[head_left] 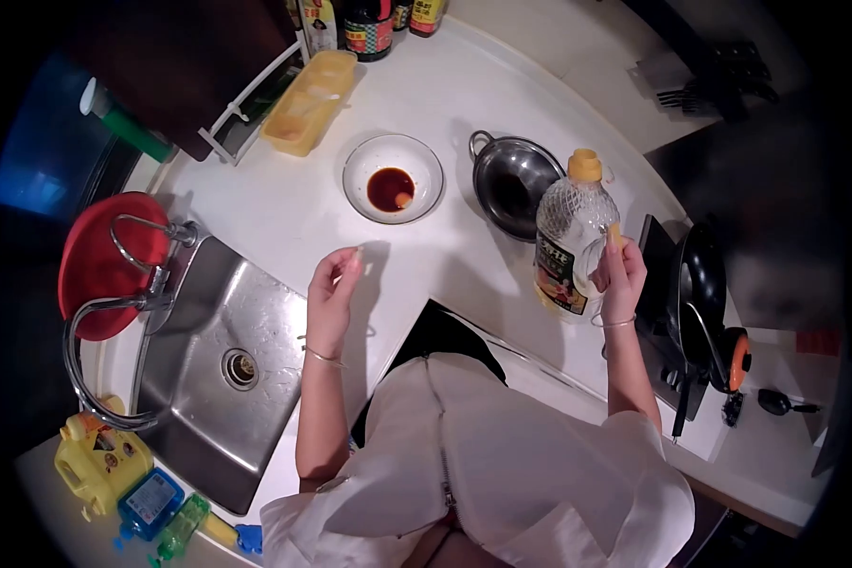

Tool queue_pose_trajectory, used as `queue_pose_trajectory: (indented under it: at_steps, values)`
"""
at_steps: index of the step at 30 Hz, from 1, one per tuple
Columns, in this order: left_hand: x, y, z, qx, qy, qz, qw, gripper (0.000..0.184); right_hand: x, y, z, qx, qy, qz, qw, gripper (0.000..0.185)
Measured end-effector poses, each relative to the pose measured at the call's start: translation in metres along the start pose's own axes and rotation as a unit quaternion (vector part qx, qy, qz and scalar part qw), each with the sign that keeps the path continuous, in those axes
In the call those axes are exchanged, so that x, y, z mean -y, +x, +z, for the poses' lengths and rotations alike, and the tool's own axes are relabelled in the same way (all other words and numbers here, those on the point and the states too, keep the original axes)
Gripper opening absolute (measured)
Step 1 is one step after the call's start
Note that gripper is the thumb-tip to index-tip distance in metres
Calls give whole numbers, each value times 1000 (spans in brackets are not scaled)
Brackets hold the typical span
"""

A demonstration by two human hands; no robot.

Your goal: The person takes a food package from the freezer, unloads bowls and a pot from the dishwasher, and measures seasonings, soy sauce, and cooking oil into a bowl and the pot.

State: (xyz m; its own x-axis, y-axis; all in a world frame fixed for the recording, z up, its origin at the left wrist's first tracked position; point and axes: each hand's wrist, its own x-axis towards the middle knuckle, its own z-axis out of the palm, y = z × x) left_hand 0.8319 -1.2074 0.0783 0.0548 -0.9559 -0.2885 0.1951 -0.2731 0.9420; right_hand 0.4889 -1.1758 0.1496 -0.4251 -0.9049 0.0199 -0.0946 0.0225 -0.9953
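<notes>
A clear oil bottle [559, 270] with a yellow top and a dark label stands upright at the right of the counter. My right hand [622, 275] is closed beside its upper body, overlapping its edge. A small yellow piece [614, 236] sticks up between the thumb and fingers; its kind is unclear. My left hand [334, 284] hovers near the sink's right edge, fingers curled and pressed together, with nothing visible in them. Ahead lies a clear bowl [358, 194] with dark brown liquid [388, 189] and a small orange blob. Left of the bottle sits a metal pan [516, 175].
The steel sink [199, 379] and faucet [80, 350] are at left, with a red basin [85, 256] behind. Detergent bottles [104, 464] stand at lower left. A yellow divided container [308, 104] is at the back. A black wok [701, 284] rests on the stove at right.
</notes>
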Motion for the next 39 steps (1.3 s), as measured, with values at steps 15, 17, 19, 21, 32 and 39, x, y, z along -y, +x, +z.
queue_pose_trajectory:
  at_steps: [15, 17, 19, 21, 32, 39]
  values:
    - [-130, -1, 28, 54, 69, 365, 927, 41, 5, -12, 113, 287, 39, -108, 951, 16]
    - [-136, -4, 22, 45, 95, 375, 921, 39, 7, -11, 122, 299, 40, -139, 943, 15]
    - [-138, -7, 17, 38, 159, 365, 916, 35, 10, -10, 127, 309, 40, -169, 935, 15]
    - [-143, -11, 13, 21, 206, 375, 904, 33, 11, -8, 129, 325, 1, -194, 926, 14]
    - [-154, -20, 7, 19, 346, 422, 838, 29, 23, 7, 126, 324, -58, -284, 901, 14]
    - [-163, -25, 6, 58, 400, 442, 801, 28, 39, 8, 121, 319, -95, -321, 887, 14]
